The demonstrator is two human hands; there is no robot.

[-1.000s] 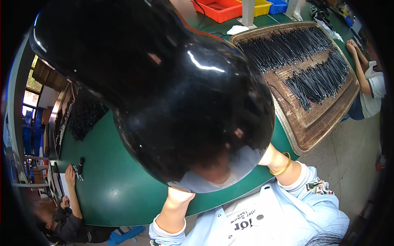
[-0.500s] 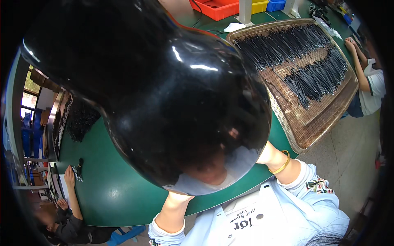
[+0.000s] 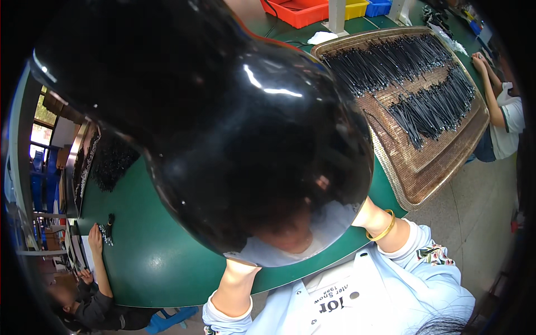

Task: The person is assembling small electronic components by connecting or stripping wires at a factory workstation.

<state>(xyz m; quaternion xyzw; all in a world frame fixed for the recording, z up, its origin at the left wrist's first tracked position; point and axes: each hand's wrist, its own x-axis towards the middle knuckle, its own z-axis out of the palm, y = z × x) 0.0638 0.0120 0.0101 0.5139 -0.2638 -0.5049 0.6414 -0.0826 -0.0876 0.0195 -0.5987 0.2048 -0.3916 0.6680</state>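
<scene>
A large, glossy black rounded object [image 3: 262, 162] with a thick neck fills the middle of the head view. My left hand [image 3: 242, 269] goes beneath its lower edge, so that only the wrist and the heel of the hand show. To the right, my right hand [image 3: 364, 214] disappears behind the same black shape, a gold bangle [image 3: 382, 226] around its wrist. All my fingers are hidden, and whether they hold anything cannot be seen. Both forearms rest over the near edge of the green table [image 3: 151, 245].
On the right, a brown perforated tray [image 3: 385, 134] bears two rows of thin black rods [image 3: 432, 109]. A dark heap of parts [image 3: 111, 164] lies at left, near a co-worker's hand [image 3: 95, 239]. Another person [image 3: 505, 117] sits at far right. Red [image 3: 298, 12], yellow and blue bins stand behind.
The black object appears slightly farther right in the picture, and the tray has shifted a little the same way. My wrists have hardly moved.
</scene>
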